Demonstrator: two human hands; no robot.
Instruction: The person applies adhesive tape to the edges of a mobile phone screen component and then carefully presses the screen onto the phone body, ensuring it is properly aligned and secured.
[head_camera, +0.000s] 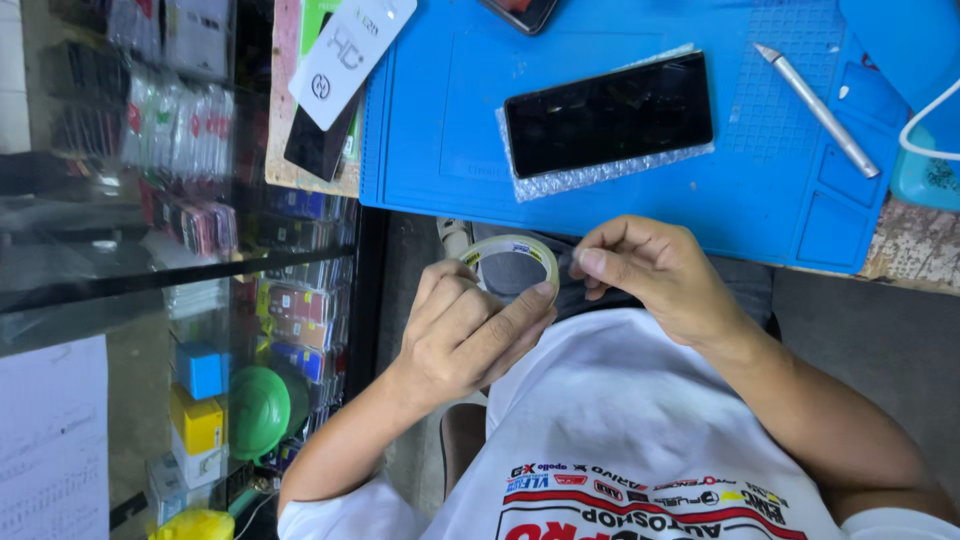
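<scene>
While my left hand (470, 335) pinches the small roll of pale, yellowish adhesive tape (509, 266) between thumb and curled fingers, my right hand (655, 275) is closed at the roll's right side, fingertips nipped together on what looks like the dark strip of its free end; whether that end is truly lifted I cannot tell. The roll hangs above my lap, just off the near edge of the blue silicone work mat (440, 150), touching nothing on it.

As I judge it, the work stands early: no length of tape is drawn out or cut. The black flat smartphone (608, 112) lies face up on its sheet of clear bubble wrap (560, 183) near the middle of the mat, with no tape on it. The slim silver metal pen-shaped tool (818, 109) rests untouched toward the mat's right edge.
</scene>
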